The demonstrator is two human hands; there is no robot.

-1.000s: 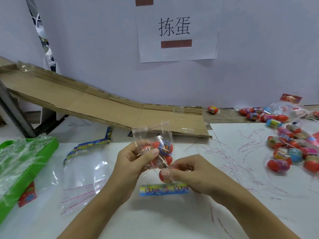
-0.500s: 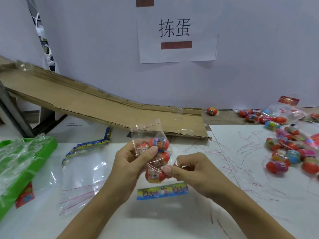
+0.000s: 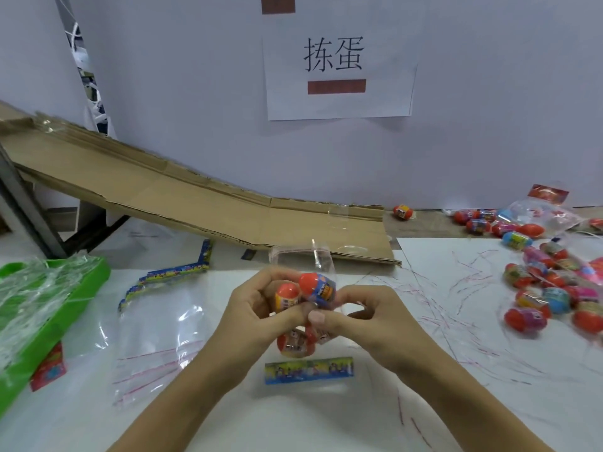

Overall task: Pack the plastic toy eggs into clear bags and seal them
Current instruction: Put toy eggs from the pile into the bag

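A small clear bag [image 3: 306, 256] holding several red toy eggs [image 3: 318, 288] hangs above the white table, at the middle of the view. My left hand [image 3: 254, 308] grips its left side with fingers curled round the eggs. My right hand [image 3: 362, 318] pinches the bag from the right, thumb pressed against it. The bag's open top flap sticks up behind the hands. One egg [image 3: 295, 344] bulges below my thumbs. A colourful printed label strip [image 3: 308, 370] lies flat on the table under the hands.
Loose and bagged toy eggs [image 3: 535, 301] crowd the right side. Empty clear bags [image 3: 153, 331] and more label strips [image 3: 176, 272] lie to the left, beside a green tray [image 3: 81, 295] of plastic. A cardboard ramp [image 3: 202, 203] slopes down behind. Thin red strips litter the white sheet [image 3: 456, 288].
Both hands have turned the bag of eggs and closed in on it, so two egg tops now show above my fingers. The bag's flap has tilted back.
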